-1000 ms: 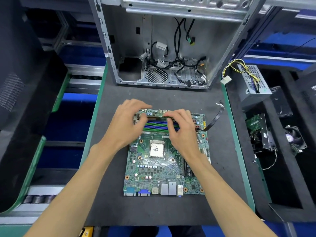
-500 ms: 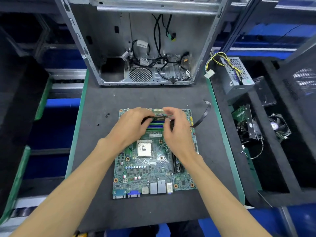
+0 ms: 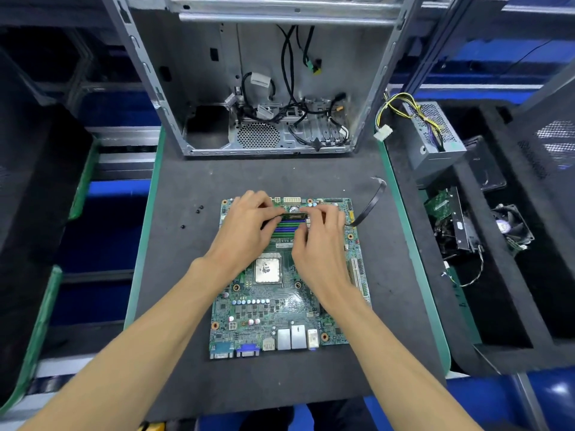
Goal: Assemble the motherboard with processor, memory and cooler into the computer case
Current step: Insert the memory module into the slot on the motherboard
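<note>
No legible text on the motherboard [image 3: 280, 309]. White silkscreen strip just behind the processor [image 3: 267, 270]: characters present, too blurred to read. Label on the memory module [image 3: 294, 216]: unreadable. Tags on cables inside the computer case [image 3: 264, 88]: blank or illegible.

Bare dark grey bench [image 3: 264, 178] is left between the green motherboard [image 3: 280, 306] and the open metal computer case [image 3: 264, 88]; three small black screws [image 3: 197, 209] lie left.
</note>
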The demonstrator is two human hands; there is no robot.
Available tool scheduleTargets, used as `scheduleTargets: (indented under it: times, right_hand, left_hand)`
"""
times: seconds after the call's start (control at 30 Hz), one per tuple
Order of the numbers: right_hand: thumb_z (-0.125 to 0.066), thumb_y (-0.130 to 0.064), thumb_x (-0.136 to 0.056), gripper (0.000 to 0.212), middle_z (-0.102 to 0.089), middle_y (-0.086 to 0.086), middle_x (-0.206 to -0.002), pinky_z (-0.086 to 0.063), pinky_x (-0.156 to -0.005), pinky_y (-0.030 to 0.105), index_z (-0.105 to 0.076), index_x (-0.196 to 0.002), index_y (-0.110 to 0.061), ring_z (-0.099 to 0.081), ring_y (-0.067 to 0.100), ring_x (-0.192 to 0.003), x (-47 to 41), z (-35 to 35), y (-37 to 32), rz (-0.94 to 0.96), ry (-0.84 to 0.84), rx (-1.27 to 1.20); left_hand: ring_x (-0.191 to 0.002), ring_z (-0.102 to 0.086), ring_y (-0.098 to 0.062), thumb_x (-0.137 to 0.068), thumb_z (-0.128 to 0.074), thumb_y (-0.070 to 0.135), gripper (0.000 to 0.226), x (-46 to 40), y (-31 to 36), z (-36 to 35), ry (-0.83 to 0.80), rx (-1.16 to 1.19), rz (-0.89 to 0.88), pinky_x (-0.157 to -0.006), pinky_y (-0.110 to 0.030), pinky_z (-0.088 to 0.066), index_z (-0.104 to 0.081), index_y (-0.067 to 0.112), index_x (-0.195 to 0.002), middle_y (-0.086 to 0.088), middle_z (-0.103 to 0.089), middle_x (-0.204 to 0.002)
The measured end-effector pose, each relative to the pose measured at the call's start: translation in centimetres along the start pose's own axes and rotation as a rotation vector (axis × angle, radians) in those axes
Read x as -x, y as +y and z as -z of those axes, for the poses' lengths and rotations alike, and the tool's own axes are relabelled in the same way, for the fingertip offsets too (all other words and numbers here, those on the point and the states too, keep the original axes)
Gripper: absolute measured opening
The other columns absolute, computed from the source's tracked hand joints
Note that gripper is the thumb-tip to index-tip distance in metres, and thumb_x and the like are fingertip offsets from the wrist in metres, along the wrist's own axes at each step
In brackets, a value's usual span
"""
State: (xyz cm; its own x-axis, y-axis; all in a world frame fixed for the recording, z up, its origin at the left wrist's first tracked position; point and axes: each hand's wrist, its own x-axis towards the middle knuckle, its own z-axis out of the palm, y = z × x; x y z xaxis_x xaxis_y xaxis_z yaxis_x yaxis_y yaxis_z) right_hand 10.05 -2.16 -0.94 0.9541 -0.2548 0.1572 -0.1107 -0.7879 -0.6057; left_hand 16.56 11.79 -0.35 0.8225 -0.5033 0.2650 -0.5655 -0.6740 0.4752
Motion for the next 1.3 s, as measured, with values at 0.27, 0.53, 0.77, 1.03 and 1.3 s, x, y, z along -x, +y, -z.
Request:
scheduleTargets:
  times: [0.27,0.53,0.77,1.03,1.3]
  right_hand:
    - [-0.057,-0.023,-0.100,0.022,-0.050,0.008,-0.117,-0.036,-0.100,0.035,-0.063,-0.116,-0.009,-0.042,0.022,-0.112,-1.0,0.4,-1.8,0.008,-0.006,-0.040]
    - [-0.065,-0.028,-0.095,0.012,-0.060,-0.008,-0.085,-0.047,-0.089,0.041,-0.072,-0.088,-0.021,-0.054,0.017,-0.090,-5.8,-1.3,-6.3,0.240,-0.379,-0.047]
    - [-0.069,-0.034,-0.094,0.019,-0.059,-0.016,-0.075,-0.039,-0.066,0.028,-0.063,-0.078,-0.026,-0.047,-0.003,-0.064,-7.9,-2.2,-5.1,0.281,-0.597,-0.115]
    - [-0.063,-0.035,-0.098,0.021,-0.051,-0.017,-0.075,-0.039,-0.071,0.034,-0.059,-0.082,-0.023,-0.043,0.009,-0.080,-8.0,-2.6,-4.6,0.371,-0.605,-0.065]
    - [-0.043,-0.027,-0.105,0.018,-0.047,-0.014,-0.080,-0.033,-0.077,0.033,-0.050,-0.090,-0.020,-0.043,0.013,-0.082,-6.8,-2.6,-4.1,0.403,-0.506,-0.029]
  left_hand:
    - [-0.093,-0.052,0.001,-0.094,-0.057,0.021,0.023,0.5,-1.4,3.0,0.180,0.100,0.340,-0.088,-0.016,-0.033,-0.072,0.026,-0.112,0.008,-0.062,-0.098]
    - [-0.052,-0.067,-0.016,-0.092,-0.069,0.021,0.023,2.1,-3.7,5.7,-0.004,0.906,1.122,-0.049,-0.024,-0.056,-0.070,0.000,-0.082,-0.008,-0.073,-0.066]
    - [-0.059,-0.069,-0.018,-0.089,-0.073,0.024,0.028,2.4,-4.4,5.3,-0.006,0.970,1.135,-0.063,-0.029,-0.062,-0.071,-0.004,-0.084,-0.013,-0.073,-0.071]
    - [-0.057,-0.067,-0.016,-0.085,-0.076,0.022,0.025,2.0,-4.3,5.2,-0.008,0.940,1.132,-0.058,-0.026,-0.060,-0.071,-0.002,-0.083,-0.009,-0.071,-0.065]
    - [-0.057,-0.064,-0.011,-0.075,-0.085,0.031,0.028,1.9,-3.8,5.4,-0.026,0.866,1.115,-0.051,-0.024,-0.053,-0.073,0.005,-0.077,-0.001,-0.069,-0.062]
